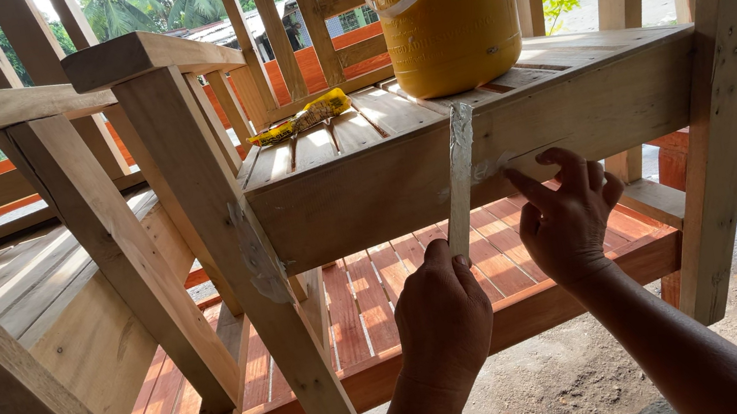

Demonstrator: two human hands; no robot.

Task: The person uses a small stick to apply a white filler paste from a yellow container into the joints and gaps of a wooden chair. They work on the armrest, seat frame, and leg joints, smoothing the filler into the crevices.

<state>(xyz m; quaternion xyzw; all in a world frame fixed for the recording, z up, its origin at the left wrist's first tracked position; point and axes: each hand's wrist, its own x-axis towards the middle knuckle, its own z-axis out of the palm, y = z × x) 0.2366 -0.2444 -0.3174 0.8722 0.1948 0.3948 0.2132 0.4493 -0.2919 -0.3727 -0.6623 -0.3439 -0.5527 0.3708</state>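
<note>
Here we are at the front edge of an unfinished wooden chair seat [476,134], and the work in hand looks like filling: pale putty is smeared on the front rail, and I'd judge the step to be spreading filler into a gap or flaw there.

The left hand [442,319] comes up from below, fingers [445,259] closed tight round the lower end of a flat, pale spreader strip [461,176]. The strip stands nearly upright, its upper end resting against the front edge of the seat, just beside a whitish smear.

The right hand [569,213] is right of the strip, close but apart from it. Its index finger is stretched out, the tip touching the rail at the smear; the other fingers are loosely curled and hold nothing.

On top of the seat, toward the back edge, stands a yellow plastic tub [444,5] with a white handle. Near the left edge lies a yellow packet [299,119].

What the next move calls for, by my reading: firm, even pressure along the rail so the filler sits flush, with the strip's edge kept flat to the wood.

More bare-wood frames [98,262] stand left, and red-painted slats [375,306] show below.
</note>
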